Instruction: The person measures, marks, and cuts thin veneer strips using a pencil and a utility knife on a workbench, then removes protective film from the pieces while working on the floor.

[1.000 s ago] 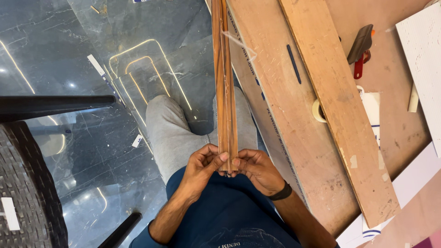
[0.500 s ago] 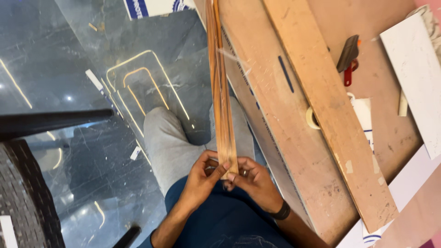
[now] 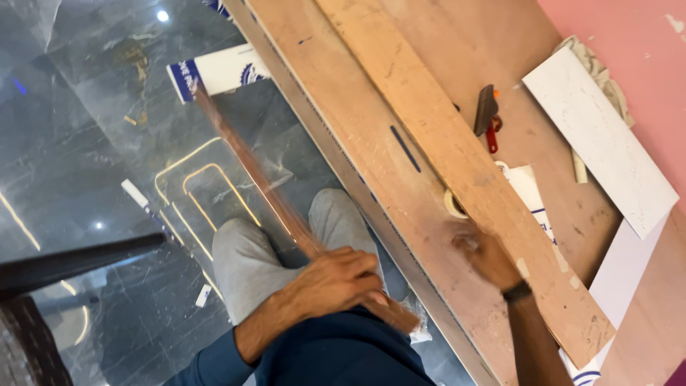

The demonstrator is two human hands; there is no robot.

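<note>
My left hand (image 3: 337, 281) is closed around a bundle of long thin wooden strips (image 3: 266, 191), near their lower end over my lap. The strips slant up and to the left, blurred by motion. My right hand (image 3: 480, 256) is off the strips and hovers, blurred, over the plywood sheet (image 3: 343, 107), beside a long wooden plank (image 3: 429, 136) and a roll of tape (image 3: 451, 205) half hidden under that plank. Whether its fingers are apart or closed is lost in the blur.
A dark glossy floor (image 3: 78, 129) lies to the left, with a black chair (image 3: 43, 286) at the lower left. On the plywood rest a red-handled tool (image 3: 489, 114), a blue pen (image 3: 405, 149) and a white board (image 3: 600, 136). A white and blue box (image 3: 214, 71) lies on the floor.
My right hand has let go of the strips and moved right, over the plywood. The strips have swung from upright to a slant toward the upper left, held by my left hand alone.
</note>
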